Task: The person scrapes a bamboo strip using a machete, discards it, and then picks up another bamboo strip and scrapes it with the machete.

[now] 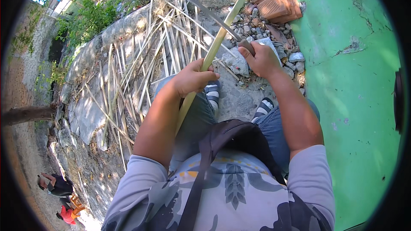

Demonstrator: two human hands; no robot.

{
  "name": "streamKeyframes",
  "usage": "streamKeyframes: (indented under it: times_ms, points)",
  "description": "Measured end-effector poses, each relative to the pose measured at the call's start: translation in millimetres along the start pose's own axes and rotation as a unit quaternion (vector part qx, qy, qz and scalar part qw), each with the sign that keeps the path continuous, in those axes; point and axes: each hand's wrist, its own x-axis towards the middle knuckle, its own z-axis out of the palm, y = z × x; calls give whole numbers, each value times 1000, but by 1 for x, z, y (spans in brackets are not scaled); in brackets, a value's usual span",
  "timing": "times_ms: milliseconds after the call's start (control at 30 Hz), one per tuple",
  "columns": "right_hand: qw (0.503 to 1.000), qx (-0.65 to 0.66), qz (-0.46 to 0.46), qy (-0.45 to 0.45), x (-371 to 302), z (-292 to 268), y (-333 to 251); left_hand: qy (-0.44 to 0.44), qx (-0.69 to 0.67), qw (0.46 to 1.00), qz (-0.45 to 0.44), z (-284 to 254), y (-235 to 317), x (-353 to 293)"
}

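My left hand (195,78) is closed around a long, pale green-yellow bamboo strip (222,32). The strip slants from beside my left thigh up and away to the right. My right hand (262,58) grips the short brown handle of a long-bladed knife (209,13). Its dark blade points to the far left and crosses the strip above my left hand; whether the edge touches the strip I cannot tell. On the ground beyond my left hand lies a loose heap of thin split strips (165,45).
Rubble stones (246,28) and stacked orange clay tiles (277,7) lie by a green surface (351,81) at the right. Green plants (92,17) grow along a stone edge at the far left. Two people (60,185) are at the lower left, near an orange chair (77,205).
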Motion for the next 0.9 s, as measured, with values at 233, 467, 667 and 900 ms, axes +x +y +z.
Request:
streamKeyframes:
  times_ms: [233,467,667,900]
  points:
    - [999,17,-38,-23,-1,-1,3,23,35,999,21,6,-4,1]
    - [997,-3,-69,-32,-8,13,-19,-37,-60,997,-11,-8,-5,-1]
    - [997,-13,-65,-46,-1,5,-1,20,40,999,20,7,-1,2]
    - [997,-26,-62,-32,-11,6,-23,30,7,1000,-3,6,-2,-1]
